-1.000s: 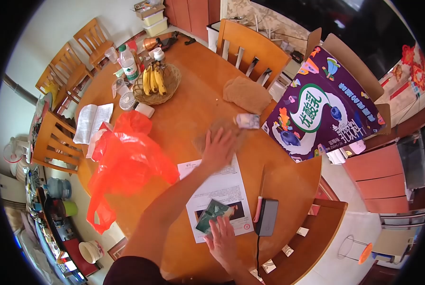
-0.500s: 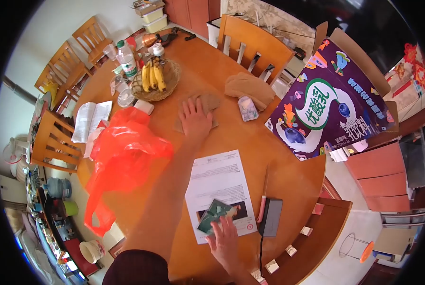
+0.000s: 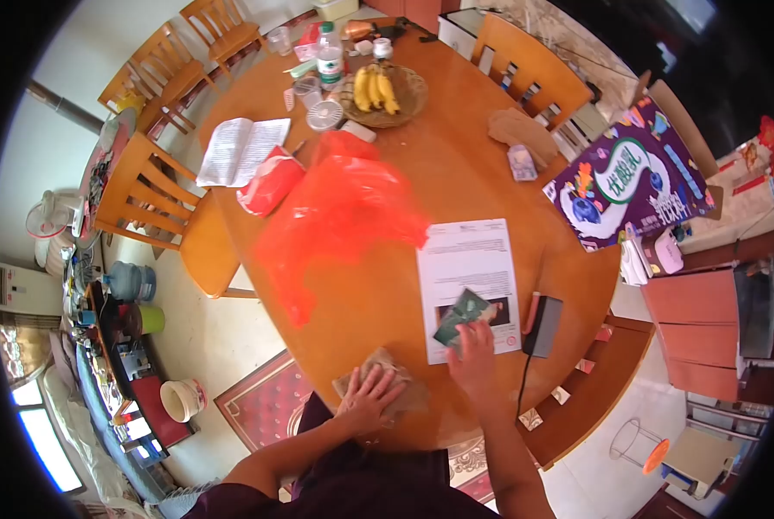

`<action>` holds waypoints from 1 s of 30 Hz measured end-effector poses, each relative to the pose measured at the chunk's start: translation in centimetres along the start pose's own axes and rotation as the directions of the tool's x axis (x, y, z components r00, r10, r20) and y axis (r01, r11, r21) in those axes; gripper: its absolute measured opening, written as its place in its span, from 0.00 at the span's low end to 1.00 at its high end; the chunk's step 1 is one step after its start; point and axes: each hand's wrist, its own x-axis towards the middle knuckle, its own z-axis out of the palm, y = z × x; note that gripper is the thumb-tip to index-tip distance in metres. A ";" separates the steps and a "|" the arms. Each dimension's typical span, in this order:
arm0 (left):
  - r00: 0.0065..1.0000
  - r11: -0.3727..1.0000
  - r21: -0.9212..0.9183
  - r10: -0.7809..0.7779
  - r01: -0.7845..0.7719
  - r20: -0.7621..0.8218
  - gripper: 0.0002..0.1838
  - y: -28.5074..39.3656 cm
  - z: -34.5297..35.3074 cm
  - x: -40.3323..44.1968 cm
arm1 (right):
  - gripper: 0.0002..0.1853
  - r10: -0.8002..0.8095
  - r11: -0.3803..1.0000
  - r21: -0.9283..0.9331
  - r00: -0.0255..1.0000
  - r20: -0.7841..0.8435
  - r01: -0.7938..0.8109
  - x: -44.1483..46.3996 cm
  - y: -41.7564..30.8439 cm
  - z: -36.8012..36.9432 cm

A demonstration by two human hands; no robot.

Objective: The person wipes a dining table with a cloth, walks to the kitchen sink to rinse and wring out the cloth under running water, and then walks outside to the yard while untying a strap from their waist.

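Note:
At the near edge of the wooden table (image 3: 456,186), my left hand (image 3: 372,394) lies on a brown cloth (image 3: 411,400), its fingers spread. My right hand (image 3: 471,350) rests with its fingers apart on the lower part of a dark green flat item (image 3: 461,317). That item lies on a printed paper (image 3: 469,251). Just right of the paper are a black box with a cable (image 3: 543,327) and a thin pink-handled object (image 3: 532,313). A crumpled red plastic bag (image 3: 343,199) lies left of the paper.
A banana basket (image 3: 413,95), a bottle (image 3: 329,60) and an open booklet (image 3: 241,154) stand or lie at the far side. Another brown cloth (image 3: 521,132), a small purple-white pack (image 3: 522,163) and a large purple carton (image 3: 625,177) are on the right.
My left hand and its cloth have moved from mid-table to the near edge. My right hand stays at the green item. The camera view has shifted, and the red bag looks more spread out.

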 end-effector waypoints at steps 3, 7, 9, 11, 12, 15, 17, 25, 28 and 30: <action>0.988 0.989 0.004 0.147 -0.147 -0.050 0.37 -5.5 -0.8 1.3 | 0.25 0.015 0.992 -0.123 0.997 0.080 -0.005 1.3 -1.5 -0.8; 0.958 0.990 -0.127 -0.089 0.056 -0.274 0.37 -16.2 -3.6 7.4 | 0.23 0.031 0.991 -0.129 0.996 0.089 -0.019 1.8 -1.6 -0.5; 0.926 0.859 -0.440 -0.353 0.262 -0.136 0.36 -19.8 -8.6 7.5 | 0.22 0.036 0.973 -0.229 0.997 0.061 -0.021 1.7 -2.6 -0.7; 0.726 0.856 -0.233 -0.515 0.461 -0.455 0.31 -20.7 -7.8 7.2 | 0.22 0.049 0.966 -0.254 0.999 -0.001 -0.047 1.6 -5.0 0.6; 0.586 0.804 -0.152 -0.534 0.574 -0.610 0.29 -20.9 -7.1 6.9 | 0.22 0.054 0.971 -0.229 0.998 -0.045 -0.063 1.6 -5.8 2.3; 0.903 0.939 0.131 -0.256 0.317 -0.345 0.32 -20.3 -4.0 2.5 | 0.17 0.149 0.984 0.094 0.987 0.056 -0.153 4.1 -15.3 7.3; 0.965 0.994 0.093 0.075 -0.053 -0.252 0.34 -24.7 -4.8 1.1 | 0.18 0.093 0.955 0.250 0.963 0.251 -0.157 7.0 -20.9 12.9; 0.758 0.827 0.039 -0.495 0.561 -0.424 0.38 -33.2 -8.3 3.7 | 0.44 0.390 0.698 0.613 0.915 0.106 -0.369 26.6 -33.0 25.6; 0.896 0.959 0.077 -0.225 0.273 -0.382 0.37 -32.2 -7.0 1.7 | 0.35 0.593 0.487 0.674 0.777 0.211 -0.555 31.4 -35.3 24.6; 0.944 0.995 0.003 -0.094 0.100 -0.317 0.36 -32.5 -8.1 -0.3 | 0.23 0.691 0.313 0.695 0.657 0.301 -0.648 31.9 -33.8 24.2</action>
